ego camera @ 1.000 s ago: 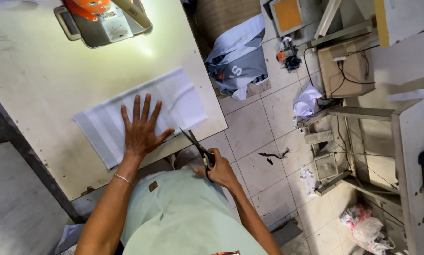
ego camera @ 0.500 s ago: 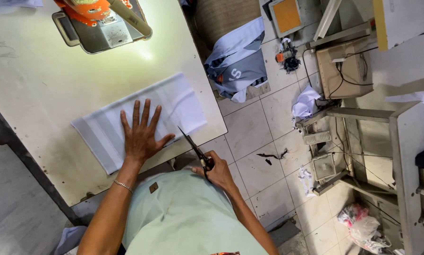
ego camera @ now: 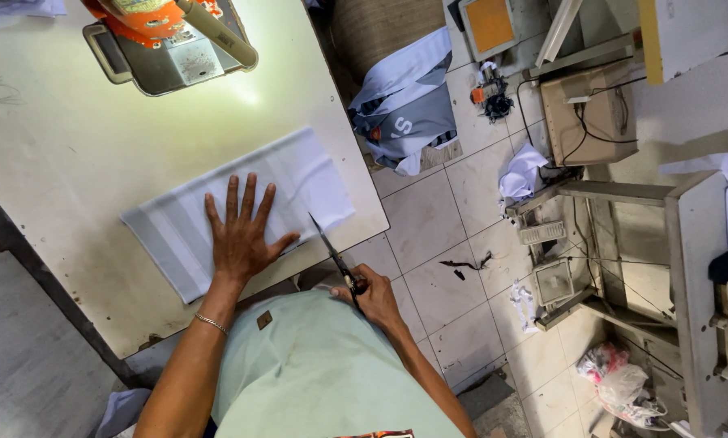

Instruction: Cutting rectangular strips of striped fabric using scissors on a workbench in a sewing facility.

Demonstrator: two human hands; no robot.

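A white striped piece of cloth (ego camera: 283, 174) lies flat on the cream table (ego camera: 64, 146), near its front edge. My left hand (ego camera: 240, 235) presses down on the cloth with the fingers spread. My right hand (ego camera: 372, 296) grips a pair of dark scissors (ego camera: 331, 251) by the handles, just off the table's front edge. The scissor blades point up towards the cloth's near right edge, and their tip lies over the cloth.
An orange and metal machine (ego camera: 165, 36) stands at the table's far edge. Grey and white garments (ego camera: 404, 109) lie on the tiled floor (ego camera: 429, 219) beside the table. Sewing tables and a beige box (ego camera: 587, 109) stand to the right, with cloth scraps around.
My right hand has brought the scissors closer to the cloth's edge, blades now pointing up onto it. My left hand stays flat on the cloth.
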